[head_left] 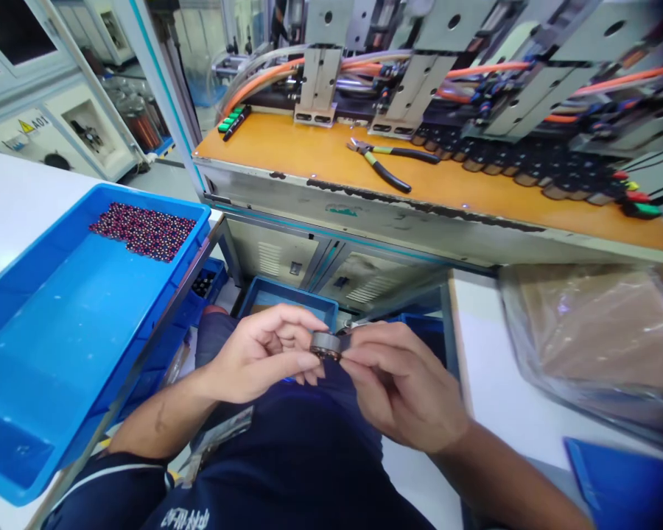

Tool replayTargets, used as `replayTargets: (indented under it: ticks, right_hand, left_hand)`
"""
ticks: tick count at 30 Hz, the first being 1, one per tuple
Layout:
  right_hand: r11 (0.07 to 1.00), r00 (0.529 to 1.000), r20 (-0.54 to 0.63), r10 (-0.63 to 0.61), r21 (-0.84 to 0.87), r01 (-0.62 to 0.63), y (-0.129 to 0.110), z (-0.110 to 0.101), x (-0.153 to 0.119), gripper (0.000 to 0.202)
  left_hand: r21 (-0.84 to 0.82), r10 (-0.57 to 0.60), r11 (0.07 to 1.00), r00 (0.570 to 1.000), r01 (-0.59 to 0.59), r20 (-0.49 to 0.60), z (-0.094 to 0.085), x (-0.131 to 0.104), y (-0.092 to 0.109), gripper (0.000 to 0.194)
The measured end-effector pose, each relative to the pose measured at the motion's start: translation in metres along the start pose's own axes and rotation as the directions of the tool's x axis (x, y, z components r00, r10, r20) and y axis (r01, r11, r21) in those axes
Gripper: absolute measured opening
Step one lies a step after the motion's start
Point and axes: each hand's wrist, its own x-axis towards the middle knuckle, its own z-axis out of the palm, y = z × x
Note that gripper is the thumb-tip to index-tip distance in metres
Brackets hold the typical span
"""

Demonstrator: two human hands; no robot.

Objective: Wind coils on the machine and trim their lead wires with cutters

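Between my two hands, above my lap, is a small round metal part with a smooth grey side and dark, copper-coloured detail along its lower edge. My left hand pinches it from the left between thumb and fingers. From the right, my right hand has its thumb and index finger closed at the part's edge. A small dark grey piece shows at those right fingertips; whether it belongs to the round part I cannot tell.
On the left, a blue tray holds many small reddish-dark parts at its far end. Pliers and a row of black cylinders lie on the orange bench under machine heads. A plastic-wrapped cardboard stack stands right.
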Motion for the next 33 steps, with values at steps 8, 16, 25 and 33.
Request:
replayTargets:
  ticks: [8,16,25,33]
  right_hand:
    - [0.994,0.996,0.004,0.088,-0.057,-0.088,-0.002,0.007,-0.002,0.011]
    - [0.999,0.998,0.060,-0.038,0.014,0.037,-0.002,0.003,-0.003,0.012]
    - [0.994,0.980,0.181,-0.077,-0.058,0.089,-0.001,-0.001,0.000,0.010]
    - [0.978,0.996,0.080,0.045,-0.208,-0.027,0.000,0.005,0.000,0.003]
  left_hand:
    - [-0.056,0.288,0.956,0.958,-0.286,0.012,0.001,0.000,-0.001,0.034]
    - [-0.323,0.197,0.928,0.980,-0.188,-0.003,0.003,0.001,-0.008,0.029]
    - [-0.166,-0.135,0.974,0.982,0.155,0.129,-0.002,-0.001,-0.004,0.039]
    - [-0.194,0.197,0.961,0.980,-0.196,-0.014,0.001,-0.003,-0.015,0.034]
